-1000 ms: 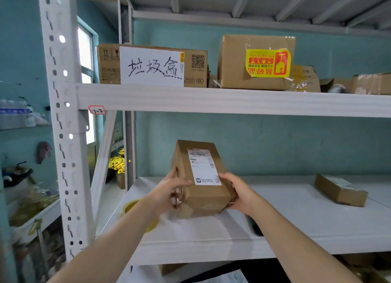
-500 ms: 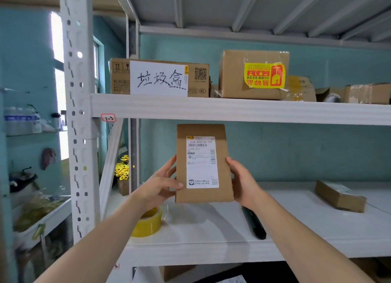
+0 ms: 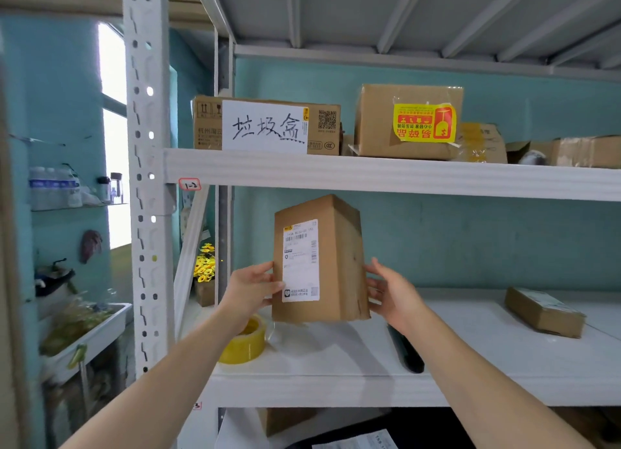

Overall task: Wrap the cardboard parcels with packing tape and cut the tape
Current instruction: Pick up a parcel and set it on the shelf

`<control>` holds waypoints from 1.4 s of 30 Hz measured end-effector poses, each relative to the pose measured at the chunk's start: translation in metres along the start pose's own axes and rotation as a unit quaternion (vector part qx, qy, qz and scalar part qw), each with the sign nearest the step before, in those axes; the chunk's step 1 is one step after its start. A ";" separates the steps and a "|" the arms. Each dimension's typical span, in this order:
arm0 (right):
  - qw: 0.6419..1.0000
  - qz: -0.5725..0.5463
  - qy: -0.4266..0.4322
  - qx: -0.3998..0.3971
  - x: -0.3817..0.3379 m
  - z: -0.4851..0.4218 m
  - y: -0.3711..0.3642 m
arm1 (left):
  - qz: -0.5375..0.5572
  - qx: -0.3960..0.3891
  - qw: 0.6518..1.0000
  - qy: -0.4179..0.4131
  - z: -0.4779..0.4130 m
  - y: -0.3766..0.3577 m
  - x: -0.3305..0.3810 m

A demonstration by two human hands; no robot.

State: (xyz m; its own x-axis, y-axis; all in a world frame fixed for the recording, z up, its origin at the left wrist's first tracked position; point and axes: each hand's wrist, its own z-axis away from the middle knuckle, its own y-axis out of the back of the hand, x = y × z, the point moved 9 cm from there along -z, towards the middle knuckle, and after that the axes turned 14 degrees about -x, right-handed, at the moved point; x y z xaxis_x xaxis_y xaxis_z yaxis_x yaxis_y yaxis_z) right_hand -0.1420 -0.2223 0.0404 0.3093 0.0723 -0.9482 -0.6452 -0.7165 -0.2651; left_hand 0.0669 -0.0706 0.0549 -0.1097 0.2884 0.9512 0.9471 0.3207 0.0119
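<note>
Parcel [image 3: 336, 264] just got turned corner-on, left hand [image 3: 250, 289] pinching its edge, right hand [image 3: 393, 292] flat on its side, tape roll [image 3: 243, 346] under left hand untouched, so no wrapping yet.

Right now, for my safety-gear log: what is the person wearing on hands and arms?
Nothing visible: the left hand and right hand are ungloved, and no ring, watch, bracelet or sleeve shows, right down to the frame's edge.
</note>
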 end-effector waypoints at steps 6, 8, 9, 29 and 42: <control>0.999 0.039 0.019 -0.033 -0.007 0.008 0.003 | 0.058 0.017 0.997 0.052 0.004 -0.010 -0.006; 0.998 0.041 0.016 -0.045 -0.010 0.012 -0.001 | 0.064 -0.037 0.996 0.039 0.005 -0.022 -0.001; 0.998 0.036 0.016 -0.053 -0.011 0.013 -0.003 | 0.053 -0.066 0.996 0.032 0.006 -0.028 0.001; 0.986 0.015 -0.075 -0.149 0.014 0.043 -0.031 | 0.116 -0.145 0.982 0.030 0.021 -0.072 -0.002; 0.986 -0.083 -0.086 -0.114 0.032 0.057 -0.032 | 0.261 -0.055 0.964 -0.002 0.019 -0.106 -0.029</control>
State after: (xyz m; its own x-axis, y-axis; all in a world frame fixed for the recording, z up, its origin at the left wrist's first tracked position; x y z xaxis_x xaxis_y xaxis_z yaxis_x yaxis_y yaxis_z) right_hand -0.1515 -0.1572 0.0088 0.2616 0.3041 -0.9160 -0.4154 -0.8212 -0.3912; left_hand -0.0358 -0.0955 0.0202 0.3901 0.3887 0.8347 0.8994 0.0334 -0.4359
